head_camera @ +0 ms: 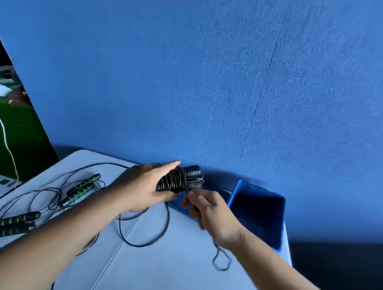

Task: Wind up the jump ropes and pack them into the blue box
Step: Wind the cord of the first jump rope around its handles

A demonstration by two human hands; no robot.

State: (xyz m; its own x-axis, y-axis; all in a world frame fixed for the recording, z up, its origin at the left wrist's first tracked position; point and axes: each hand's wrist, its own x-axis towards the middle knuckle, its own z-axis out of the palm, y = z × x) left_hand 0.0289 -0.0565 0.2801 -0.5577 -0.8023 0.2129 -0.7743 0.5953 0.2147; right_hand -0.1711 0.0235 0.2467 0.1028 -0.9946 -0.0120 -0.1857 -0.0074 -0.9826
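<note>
Rope bundle (179, 181) sits in my left hand (139, 186), just above the table (182, 264) and just left of the box (257, 212).

Head view, the only one.

Risks:
- Coils look tight on the paired handles but nothing locks them. If my left grip eases while the tail is loose, I judge the outer turns would spring off.
- Slack (148, 230) loops on the table below my left wrist. It could snag on the table edge or drag the loose ropes (54, 194) left of that forearm, tangling with them.
- A small loop (221, 261) hangs under my right wrist. Which rope it belongs to, I cannot tell. It could catch as I wind.
- Box mouth is close to my right hand (207, 212). A wide swing of the tail might knock its near wall.

Hands:
- Left: palm down, wrapped over the bundle, thumb under, index stretched along the top toward the handle caps. Closed on the bundle.
- Right: just below and right of the bundle, fingertips pinching the rope right at the coils, other fingers curled in. Wrist bent, forearm coming in from lower right.
- Both forearms bare, converging on the bundle.

Two more handle pairs (12, 223) lie unwound, well left of my left forearm. Box looks empty from here.
</note>
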